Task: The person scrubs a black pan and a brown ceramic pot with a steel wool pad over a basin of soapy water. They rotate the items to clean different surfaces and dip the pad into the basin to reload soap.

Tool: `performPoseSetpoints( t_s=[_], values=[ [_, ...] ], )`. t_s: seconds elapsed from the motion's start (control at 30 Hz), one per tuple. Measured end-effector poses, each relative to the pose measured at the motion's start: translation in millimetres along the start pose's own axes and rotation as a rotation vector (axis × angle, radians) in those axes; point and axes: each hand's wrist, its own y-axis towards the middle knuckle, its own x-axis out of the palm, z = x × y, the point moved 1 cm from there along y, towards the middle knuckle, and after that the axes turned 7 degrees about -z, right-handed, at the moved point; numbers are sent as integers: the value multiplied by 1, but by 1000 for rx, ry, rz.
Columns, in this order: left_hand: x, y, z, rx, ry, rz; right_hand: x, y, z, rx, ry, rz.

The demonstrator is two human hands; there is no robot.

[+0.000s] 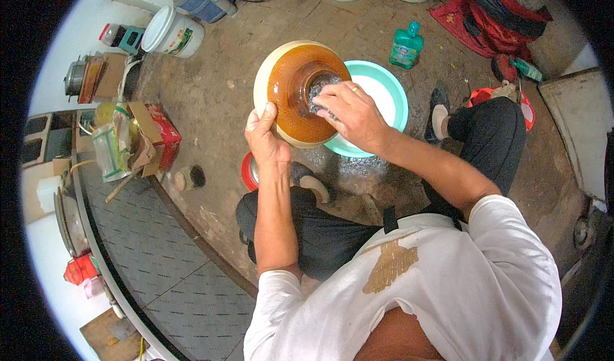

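Note:
A round brown-glazed ceramic jar (291, 83) with a cream lower body is held up in front of me, tilted on its side. My left hand (268, 131) grips it at its left underside, thumb on the cream surface. At the jar's mouth, my right hand (352, 109) holds a grey scouring pad (322, 88), possibly steel wool, pressed against the neck. Below and right of the jar stands a turquoise plastic basin (402, 107) with whitish contents, partly hidden by the jar and my right hand. The floor by the basin looks wet.
A green bottle of liquid (407, 47) stands beyond the basin. White buckets (177, 32) are at the far left and top. An open cardboard box (158, 135) sits left, near a small jar (190, 178). Red cloth (472, 25) lies at the upper right.

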Motion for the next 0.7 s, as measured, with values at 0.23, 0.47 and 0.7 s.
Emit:
performPoseSetpoints(
  t_s=[0.23, 0.47, 0.7],
  values=[
    [13, 0, 2, 20, 38, 26, 0, 22, 44, -93, -196, -18],
    [1, 0, 0, -34, 182, 28, 12, 5, 4, 531, 175, -99],
    [13, -1, 0, 28, 133, 4, 11, 5, 27, 295, -136, 54]
  ],
)
